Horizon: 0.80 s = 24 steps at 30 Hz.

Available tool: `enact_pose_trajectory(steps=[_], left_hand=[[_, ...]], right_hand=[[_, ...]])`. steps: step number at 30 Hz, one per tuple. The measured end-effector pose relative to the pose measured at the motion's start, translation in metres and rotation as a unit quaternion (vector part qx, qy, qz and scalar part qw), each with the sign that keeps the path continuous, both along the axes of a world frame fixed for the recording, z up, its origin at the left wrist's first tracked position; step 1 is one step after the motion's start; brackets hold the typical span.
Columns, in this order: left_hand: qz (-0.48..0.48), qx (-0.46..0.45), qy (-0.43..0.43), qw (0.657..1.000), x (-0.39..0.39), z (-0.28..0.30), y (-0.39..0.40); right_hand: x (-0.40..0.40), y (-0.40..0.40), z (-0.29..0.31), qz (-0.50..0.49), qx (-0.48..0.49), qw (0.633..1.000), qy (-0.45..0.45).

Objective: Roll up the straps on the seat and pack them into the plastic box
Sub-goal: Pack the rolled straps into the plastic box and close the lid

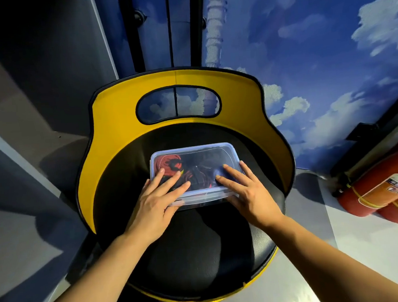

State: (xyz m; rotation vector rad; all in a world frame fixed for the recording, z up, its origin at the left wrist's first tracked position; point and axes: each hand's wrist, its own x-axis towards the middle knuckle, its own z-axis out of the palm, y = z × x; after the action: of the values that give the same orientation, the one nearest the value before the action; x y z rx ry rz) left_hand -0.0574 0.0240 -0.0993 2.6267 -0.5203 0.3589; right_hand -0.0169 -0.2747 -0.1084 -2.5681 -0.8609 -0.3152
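A clear plastic box (193, 151) with its lid on sits on the black seat (195, 241) of a yellow-backed chair (120, 133). Through the lid I see rolled straps (168, 164), one red and the others dark. My left hand (157, 199) lies flat on the lid's near left part, fingers straight and spread. My right hand (246, 190) presses flat on the near right part of the lid. Both palms overhang the box's front edge.
Two red fire extinguishers (386, 188) lie on the floor at the right. A wall painted with blue sky and clouds (317, 58) rises behind the chair. Grey panels (24, 117) stand to the left.
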Motion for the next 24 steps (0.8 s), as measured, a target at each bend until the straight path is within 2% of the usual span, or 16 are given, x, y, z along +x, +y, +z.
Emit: enact_pose_trajectory(steps=[7,24], left_hand=[[0.013,-0.017,-0.057,0.998,-0.002,-0.006,-0.006],[0.003,-0.003,-0.109,0.994,-0.003,-0.026,-0.007]], right_hand=[[-0.001,0.000,-0.005,0.006,-0.004,1.000,-0.018],[-0.008,0.005,-0.014,-0.019,-0.036,0.991,-0.129]])
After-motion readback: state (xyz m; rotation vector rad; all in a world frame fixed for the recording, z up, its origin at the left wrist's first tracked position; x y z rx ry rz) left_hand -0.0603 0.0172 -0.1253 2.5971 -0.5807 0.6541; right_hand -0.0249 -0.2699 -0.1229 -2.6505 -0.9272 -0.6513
